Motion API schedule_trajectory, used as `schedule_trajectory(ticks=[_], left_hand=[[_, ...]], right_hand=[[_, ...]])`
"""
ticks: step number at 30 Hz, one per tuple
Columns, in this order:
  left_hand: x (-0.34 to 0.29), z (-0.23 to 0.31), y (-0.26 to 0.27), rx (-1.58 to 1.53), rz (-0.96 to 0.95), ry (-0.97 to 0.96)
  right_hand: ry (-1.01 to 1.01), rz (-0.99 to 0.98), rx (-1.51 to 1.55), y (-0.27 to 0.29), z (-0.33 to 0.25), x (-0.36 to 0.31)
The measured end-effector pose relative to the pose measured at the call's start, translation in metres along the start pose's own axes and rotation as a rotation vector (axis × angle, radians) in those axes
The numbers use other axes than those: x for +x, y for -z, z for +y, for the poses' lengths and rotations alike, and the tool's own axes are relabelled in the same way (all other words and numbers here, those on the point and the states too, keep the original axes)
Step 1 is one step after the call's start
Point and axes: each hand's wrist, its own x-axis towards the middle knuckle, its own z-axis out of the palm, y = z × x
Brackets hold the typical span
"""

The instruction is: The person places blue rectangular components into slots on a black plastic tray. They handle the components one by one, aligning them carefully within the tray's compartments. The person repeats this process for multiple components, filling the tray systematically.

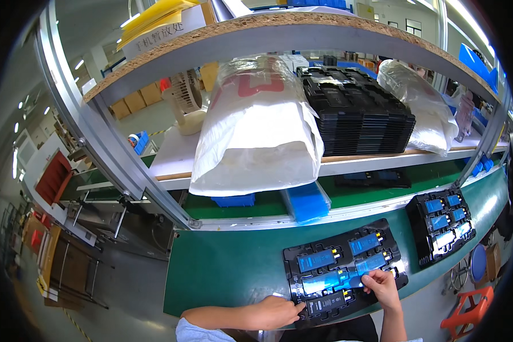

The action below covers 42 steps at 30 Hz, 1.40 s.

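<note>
A black plastic tray (290, 268) lies on the green tabletop, holding several flat rectangular batteries in its pockets. Most have a blue face, such as the battery (317, 260) at its far left; the near-left battery (326, 304) looks black. My right hand (382, 286) is over the tray's middle, thumb and forefinger pinched on a small piece of blue film (354, 282). My left hand (275, 312) rests at the tray's near-left edge, forefinger stretched out to touch beside the black battery. Its other fingers are partly hidden. Clear plastic (257, 296) lies by that hand.
A stack of trays (439, 228) with blue batteries stands at the right. On the shelf above are a white plastic bag (256, 131), a tall stack of black trays (359, 108) and another bag (419, 108). Blue sheets (306, 202) hang past the lower ledge.
</note>
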Motion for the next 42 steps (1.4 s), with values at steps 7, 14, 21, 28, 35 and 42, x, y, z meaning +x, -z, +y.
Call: schedule_trajectory(ticks=[7,14,21,28,35,42], left_hand=[[0.0001,0.0043,0.0041,0.026,-0.106,0.040],[0.0011,0.0028,-0.0001,0.035,-0.089,0.021],[0.0004,0.0020,-0.0013,0.041,-0.087,0.020],[0.0017,0.0024,-0.0039,0.032,-0.103,0.032],[0.0015,0.0042,-0.0001,0.042,-0.113,0.029],[0.0006,0.0037,-0.0025,0.069,-0.074,0.015]], right_hand=[[-0.032,0.010,-0.008,-0.0019,0.0060,0.0008],[-0.037,-0.006,-0.026,-0.0016,0.0046,-0.0002],[-0.056,-0.023,-0.043,-0.0039,0.0019,0.0002],[-0.066,-0.011,-0.051,-0.0026,0.0040,0.0003],[-0.065,-0.027,-0.049,-0.0023,0.0042,0.0008],[-0.073,-0.037,-0.084,-0.0019,0.0044,0.0015]])
